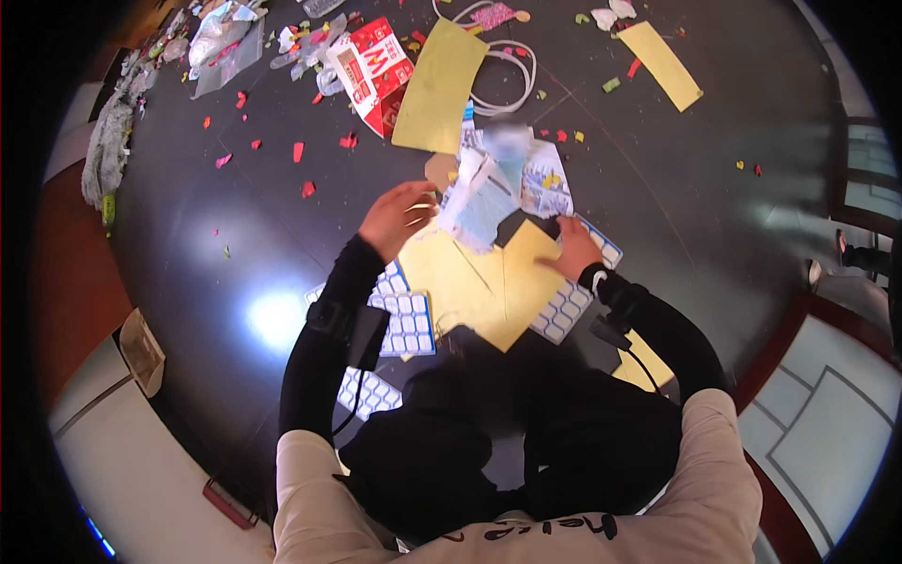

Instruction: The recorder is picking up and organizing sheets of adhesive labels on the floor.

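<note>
My left hand (399, 221) hovers at the left of a yellow sheet (465, 282), fingers stretched and slightly apart, holding nothing I can see. On the other side of that creased sheet, my right hand (571, 249) has its thumb and fingers spread, close to or touching its right edge. Between both hands, a pale blue and white crumpled piece (484, 207), like a face mask, lies over the sheet's far edge. Just beyond it is a blurred, bluish piece (507, 143) beside a printed paper (547, 179). Blue-and-white label sheets (406, 322) lie near my left forearm.
A red and white carton (373, 70) and a longer yellow sheet (439, 85) lie farther off, beside a coiled white cable (507, 80). Another yellow strip (660, 66) is at far right. Coloured scraps dot the dark floor (658, 179); plastic bags (223, 38) lie far left.
</note>
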Motion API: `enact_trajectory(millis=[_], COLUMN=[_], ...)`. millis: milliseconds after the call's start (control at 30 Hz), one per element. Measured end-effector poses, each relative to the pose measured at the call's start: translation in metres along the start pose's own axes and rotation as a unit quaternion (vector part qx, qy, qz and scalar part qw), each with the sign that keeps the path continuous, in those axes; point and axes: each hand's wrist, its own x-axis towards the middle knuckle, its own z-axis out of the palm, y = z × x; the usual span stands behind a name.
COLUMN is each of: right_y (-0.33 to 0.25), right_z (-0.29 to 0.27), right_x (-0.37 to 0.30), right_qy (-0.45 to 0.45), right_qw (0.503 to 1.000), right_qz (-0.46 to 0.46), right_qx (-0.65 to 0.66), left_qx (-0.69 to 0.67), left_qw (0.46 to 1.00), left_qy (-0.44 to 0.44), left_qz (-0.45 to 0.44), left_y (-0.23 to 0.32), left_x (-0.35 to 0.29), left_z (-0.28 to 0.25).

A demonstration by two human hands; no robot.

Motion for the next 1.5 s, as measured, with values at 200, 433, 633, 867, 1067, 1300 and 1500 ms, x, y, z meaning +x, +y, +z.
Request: enact_trajectory(millis=[200, 433, 633, 867, 1067, 1300, 1500], right_y=[-0.013, -0.003, 0.010, -0.030, -0.073, -0.084, -0.067], right_z=[0.046, 0.054, 0.022, -0.047, -0.073, -0.063, -0.044], right_x=[-0.003, 0.000, 0.006, -0.018, -0.030, -0.052, -0.057], right_qy=[0.074, 0.044, -0.020, -0.005, 0.089, 0.138, 0.132], right_qw=[0.992, 0.996, 0.999, 0.983, 0.959, 0.925, 0.922], right_qz=[-0.005, 0.063, 0.018, -0.081, -0.242, -0.354, -0.364], right_qx=[-0.102, -0.040, 0.043, 0.163, 0.120, 0.009, -0.024], left_qx=[-0.147, 0.109, 0.254, 0.079, -0.068, -0.117, -0.044], left_qw=[0.987, 0.991, 0.961, 0.932, 0.931, 0.970, 0.989], left_qy=[-0.061, -0.075, -0.105, -0.117, -0.095, -0.077, -0.067], left_qz=[0.007, 0.005, -0.043, -0.333, -0.347, -0.200, -0.125], left_y=[0.016, 0.011, -0.020, -0.035, -0.036, -0.033, -0.033], left_x=[0.024, 0.011, 0.014, -0.004, 0.001, 0.002, -0.003], left_z=[0.059, 0.078, 0.049, 0.062, 0.062, 0.060, 0.063])
